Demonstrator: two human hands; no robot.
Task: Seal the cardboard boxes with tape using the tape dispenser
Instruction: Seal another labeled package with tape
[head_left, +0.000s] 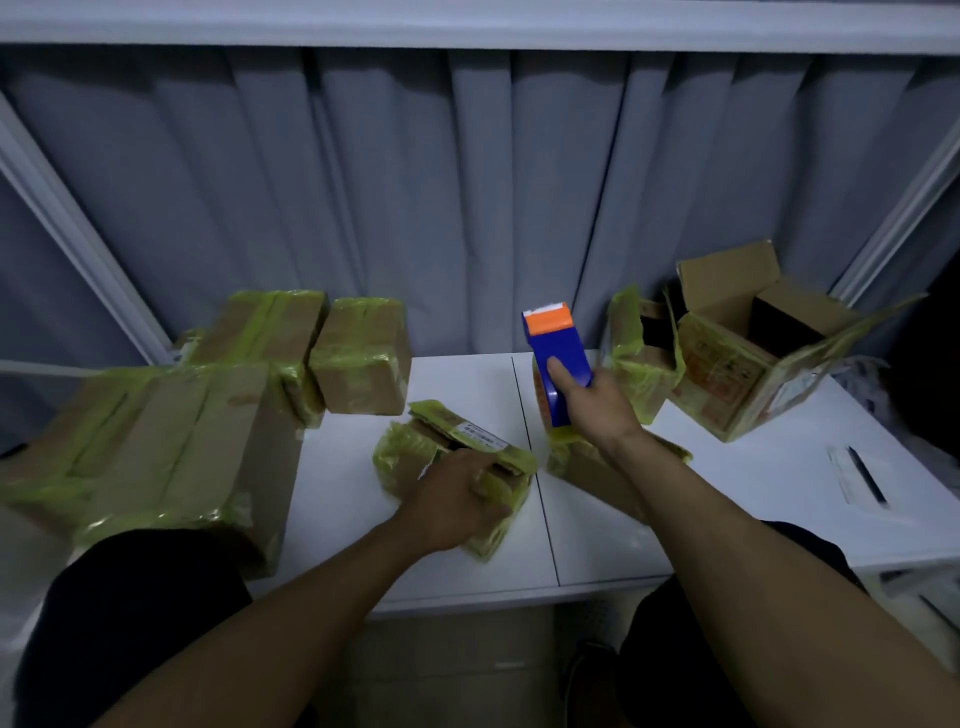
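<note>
A small cardboard box (447, 441) wrapped in yellow-green tape lies at the middle of the white table (467, 379), its top flap partly lifted. My left hand (457, 501) grips its near right side. My right hand (597, 402) holds a blue tape dispenser (558, 358) with an orange head upright above the table, thumb along its side. Under my right wrist lies another taped box (597, 470), mostly hidden by my arm.
Several taped boxes are stacked at the left (171, 436) and back left (361, 356). An open cardboard box (737, 343) and a taped one (636, 358) stand at the back right. A grey curtain (467, 197) hangs behind the table.
</note>
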